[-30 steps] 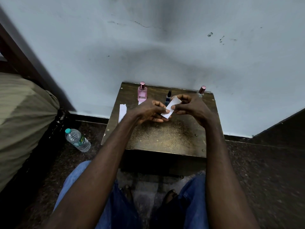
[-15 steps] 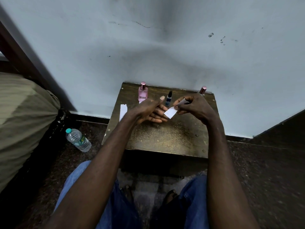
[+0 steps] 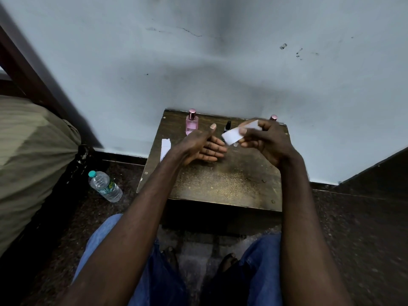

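Looks like scent testing w/ paper strips, early on, judging by layout. Pinches white paper strip (image 3: 237, 133) in R hand (image 3: 265, 140), fingers curled round its upper end, above back-right part of table (image 3: 220, 182). Holds L hand (image 3: 198, 146) open just beside strip's free end: fingers straight, thumb up, gripping nothing. Can't tell for sure whether fingertips touch the strip; seems a small gap.

Done, prob.: one strip in hand, well apart from stack of strips (image 3: 165, 146) at table's left edge. Left, prob.: picking a bottle, uncapping, spraying or dabbing onto strip. No bottle in either hand. Pink perfume bottle (image 3: 191, 123) upright at back, cap on. Small dark bottle (image 3: 227, 127) near it, between the hands. Pink-capped bottle (image 3: 273, 117) mostly hidden behind R hand.

Re strip: plain white, narrow rectangle, tilted w/ lower end twd L hand, upper end under R fingers. Edges blurred, so prob. in motion. No print or stain visible; can't tell if wet. Thin and light, so likely to flex under a firm pinch.
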